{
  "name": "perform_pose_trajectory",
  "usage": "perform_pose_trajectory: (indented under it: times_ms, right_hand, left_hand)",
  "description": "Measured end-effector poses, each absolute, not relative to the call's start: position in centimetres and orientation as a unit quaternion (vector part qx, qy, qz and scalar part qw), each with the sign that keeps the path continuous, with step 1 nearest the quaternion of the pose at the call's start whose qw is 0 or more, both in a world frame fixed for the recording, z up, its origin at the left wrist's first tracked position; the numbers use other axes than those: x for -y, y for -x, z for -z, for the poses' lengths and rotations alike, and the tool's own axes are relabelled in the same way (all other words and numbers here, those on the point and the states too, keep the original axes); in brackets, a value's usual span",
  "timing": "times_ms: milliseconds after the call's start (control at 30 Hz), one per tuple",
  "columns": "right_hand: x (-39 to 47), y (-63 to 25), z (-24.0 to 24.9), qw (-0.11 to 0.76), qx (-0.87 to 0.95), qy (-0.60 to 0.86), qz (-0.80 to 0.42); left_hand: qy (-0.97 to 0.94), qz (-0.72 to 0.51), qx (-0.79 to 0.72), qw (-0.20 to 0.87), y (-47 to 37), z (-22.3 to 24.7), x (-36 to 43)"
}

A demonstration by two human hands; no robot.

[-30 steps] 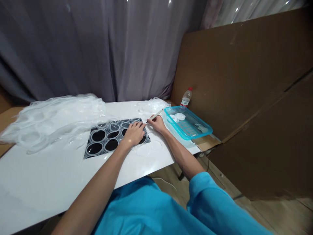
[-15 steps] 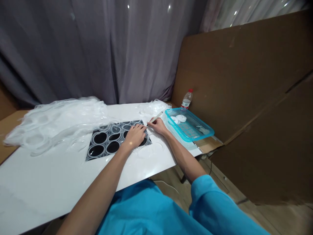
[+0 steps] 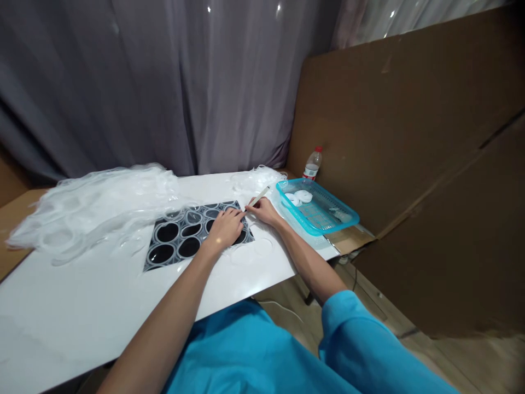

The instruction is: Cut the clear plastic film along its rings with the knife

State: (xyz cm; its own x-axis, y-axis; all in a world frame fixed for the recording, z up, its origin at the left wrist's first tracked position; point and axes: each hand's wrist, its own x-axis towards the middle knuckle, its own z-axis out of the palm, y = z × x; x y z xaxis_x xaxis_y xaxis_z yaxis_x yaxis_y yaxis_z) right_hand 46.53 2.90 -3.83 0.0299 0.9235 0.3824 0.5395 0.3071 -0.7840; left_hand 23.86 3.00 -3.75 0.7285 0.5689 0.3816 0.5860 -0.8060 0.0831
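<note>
A black sheet with pale ring patterns (image 3: 190,247) lies on the white table. My left hand (image 3: 227,227) rests flat over its right part, fingers stretched toward the right edge and hiding some of the rings. Just right of it, my right hand (image 3: 262,210) is closed around a slim white pen-like tool (image 3: 259,195), whose dark tip points down at the sheet's right edge near my left fingertips. Whether the tip touches the sheet is too small to tell.
White translucent rings and strips are heaped at the left (image 3: 102,202), with a smaller pile (image 3: 262,176) behind my hands. A blue basket (image 3: 305,223) with white rolls (image 3: 303,196) stands right, before a red-capped bottle (image 3: 312,164). Cardboard (image 3: 389,137) walls the right side.
The pen-like tool has shifted slightly left and down with my right hand. My left hand has stayed almost in place on the sheet.
</note>
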Motion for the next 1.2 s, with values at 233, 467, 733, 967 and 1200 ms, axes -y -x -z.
perform_pose_trajectory:
  times_ms: [233, 467, 733, 967, 1200]
  right_hand:
    - [-2.8, -46.4, 3.8, 0.455, 0.670, 0.550, -0.202]
    - [-2.4, -46.2, 3.1, 0.441, 0.681, 0.556, -0.183]
    - [-2.4, -46.6, 3.1, 0.437, 0.685, 0.555, -0.178]
    - [-2.3, -46.6, 3.1, 0.436, 0.684, 0.557, -0.179]
    - [-1.8, -46.0, 2.6, 0.430, 0.695, 0.551, -0.167]
  left_hand:
    - [0.929, 0.197, 0.313, 0.017, -23.8, 3.6, -2.8]
    - [0.930, 0.190, 0.314, 0.014, -23.7, 3.5, -2.7]
    - [0.931, 0.184, 0.315, 0.013, -23.7, 3.4, -2.7]
    - [0.931, 0.183, 0.315, 0.016, -23.7, 3.4, -2.5]
    - [0.931, 0.179, 0.317, 0.020, -23.7, 3.4, -2.5]
